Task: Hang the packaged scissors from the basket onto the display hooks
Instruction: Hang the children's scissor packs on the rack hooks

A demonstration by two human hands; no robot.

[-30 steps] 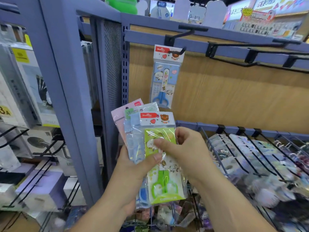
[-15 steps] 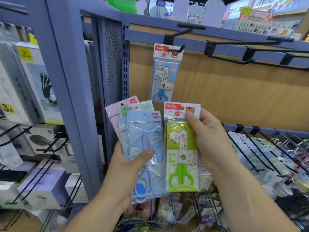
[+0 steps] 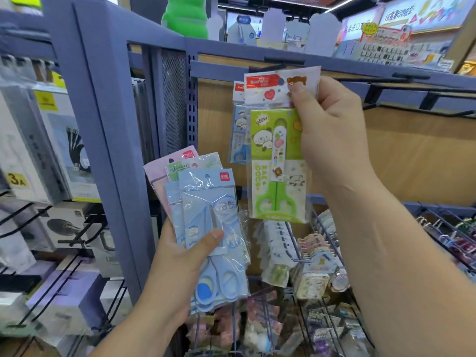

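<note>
Progress looks early. One blue scissors pack [image 3: 238, 135] already hangs from a display hook just behind and to the left of the right hand [image 3: 332, 130], while the empty hooks [image 3: 386, 79] off to that hand's right carry nothing.

The right hand pinches the header card of the green scissors pack [image 3: 278, 163], thumb on the front and fingers curled behind. It holds the pack upright, raised in front of the hung one. As far as I can judge, the card is not yet on a prong.

Below and to the left, the left hand [image 3: 180, 256] grips a fan of packs [image 3: 203, 202], thumb pressed across the front blue one. The green pack and that whole fan are therefore left to hang.

The green card covers the prong; only its label bar [image 3: 283, 60] shows above, so I cannot tell whether hole and prong meet. The overlap hides the fan's count and the left fingers. No basket is in view, and the goods on the lower pegs are blurred.
</note>
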